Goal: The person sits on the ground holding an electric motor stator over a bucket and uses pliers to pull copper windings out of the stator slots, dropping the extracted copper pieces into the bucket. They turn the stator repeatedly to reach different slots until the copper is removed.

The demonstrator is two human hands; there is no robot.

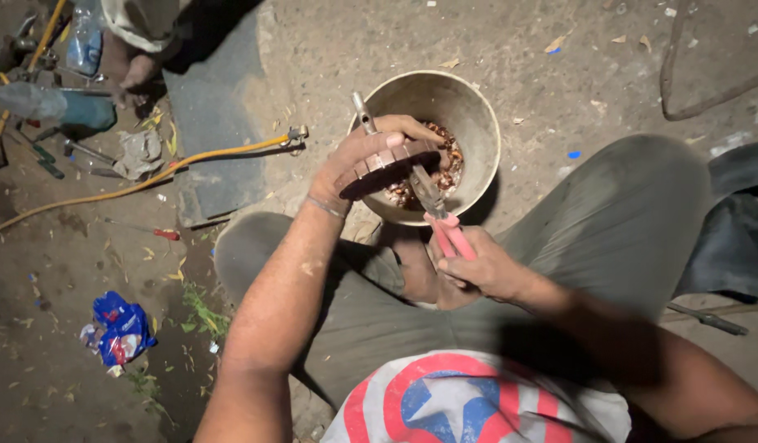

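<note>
My left hand point(364, 160) grips a dark, ridged metal part point(395, 166) over a round metal bowl point(477, 123). A thin metal rod point(362, 112) sticks up behind the fingers. My right hand point(477, 267) holds red-handled pliers point(440, 217) whose jaws reach up to the part. The bowl sits on the ground between my knees and holds small rusty brown pieces point(446, 168). My grey trousers point(608, 238) fill the middle of the view.
A yellow hose point(141, 184) runs across the dirt floor to a metal nozzle point(295, 134). Tools and a plastic bottle point(85, 37) lie at the upper left near another person's foot point(137, 78). A blue wrapper point(120, 328) lies lower left. A dark rubber tube point(739, 221) is at right.
</note>
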